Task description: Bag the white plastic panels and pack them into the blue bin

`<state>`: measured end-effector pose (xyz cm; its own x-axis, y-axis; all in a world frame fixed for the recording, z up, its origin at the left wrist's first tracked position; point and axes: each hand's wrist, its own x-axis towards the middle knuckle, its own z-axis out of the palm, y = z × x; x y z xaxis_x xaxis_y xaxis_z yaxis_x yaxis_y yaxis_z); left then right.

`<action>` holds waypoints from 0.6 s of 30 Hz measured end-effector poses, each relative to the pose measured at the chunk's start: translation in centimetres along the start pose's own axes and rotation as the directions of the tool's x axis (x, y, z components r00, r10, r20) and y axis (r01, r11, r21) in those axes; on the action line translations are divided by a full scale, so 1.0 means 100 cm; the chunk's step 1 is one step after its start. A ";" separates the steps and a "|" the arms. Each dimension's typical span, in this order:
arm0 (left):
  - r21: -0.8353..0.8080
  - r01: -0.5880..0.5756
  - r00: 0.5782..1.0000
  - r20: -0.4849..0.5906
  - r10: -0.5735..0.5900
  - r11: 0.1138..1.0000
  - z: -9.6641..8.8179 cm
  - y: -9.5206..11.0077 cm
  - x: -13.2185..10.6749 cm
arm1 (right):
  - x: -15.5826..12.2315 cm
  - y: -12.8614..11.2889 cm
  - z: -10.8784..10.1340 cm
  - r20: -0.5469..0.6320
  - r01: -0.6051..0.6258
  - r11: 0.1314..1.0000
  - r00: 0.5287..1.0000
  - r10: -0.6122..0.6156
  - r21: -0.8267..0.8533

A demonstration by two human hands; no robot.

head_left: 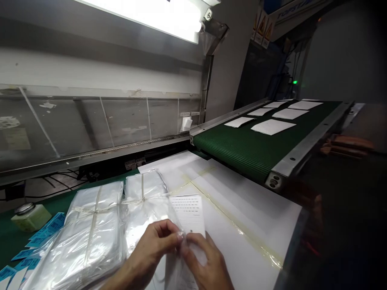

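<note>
Where white sheet (248, 225) meets green conveyor (238, 151), hands (151, 251) pinch plastic bag (181, 237)

Well beyond my fingers (163, 229), a fluorescent light (157, 16) is shining down on a scuffed acrylic panel (90, 121), while warning signs (261, 30) are hanging further right.

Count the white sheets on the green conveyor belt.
8 white sheets lie on the green conveyor belt, in four rows of two running away from the belt's near end. The farthest row shows only as thin slivers, and more may be hidden beyond it.
</note>
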<state>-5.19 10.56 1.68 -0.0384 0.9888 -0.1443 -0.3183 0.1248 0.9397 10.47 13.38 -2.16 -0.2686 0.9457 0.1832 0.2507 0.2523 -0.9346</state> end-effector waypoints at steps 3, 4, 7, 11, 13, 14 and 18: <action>-0.035 0.019 0.999 0.035 -0.018 0.999 0.000 -0.011 -0.005 | -0.001 -0.001 0.003 0.053 0.022 1.000 0.998 -0.023 0.014; -0.057 0.032 0.999 0.046 -0.029 0.998 -0.001 -0.012 -0.007 | -0.002 0.002 0.002 0.043 0.027 1.000 0.999 -0.027 -0.005; -0.175 0.066 0.997 0.036 -0.061 0.982 -0.001 -0.009 -0.013 | -0.005 0.008 -0.007 -0.024 -0.007 0.999 1.000 0.006 -0.050; -0.232 0.073 0.996 0.063 -0.060 0.970 0.007 -0.010 -0.014 | -0.008 0.007 -0.011 -0.022 -0.042 0.999 0.999 0.043 0.009; -0.204 0.056 0.995 0.095 -0.037 0.977 0.009 -0.013 -0.012 | -0.009 0.008 -0.009 0.017 -0.005 0.999 1.000 0.005 0.036; -0.189 0.046 0.994 0.101 -0.027 0.981 0.009 -0.015 -0.012 | -0.009 0.010 -0.009 0.021 0.004 0.999 1.000 -0.005 0.036; -0.017 0.011 0.995 0.097 -0.009 1.000 0.005 -0.012 -0.015 | -0.005 0.017 -0.020 -0.125 -0.071 0.998 0.990 0.070 0.000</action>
<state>-4.26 9.00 0.89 0.0564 0.9909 -0.1220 -0.3347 0.1339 0.9328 12.92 13.80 -3.25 -0.1319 0.9792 0.1540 0.2692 0.1849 -0.9452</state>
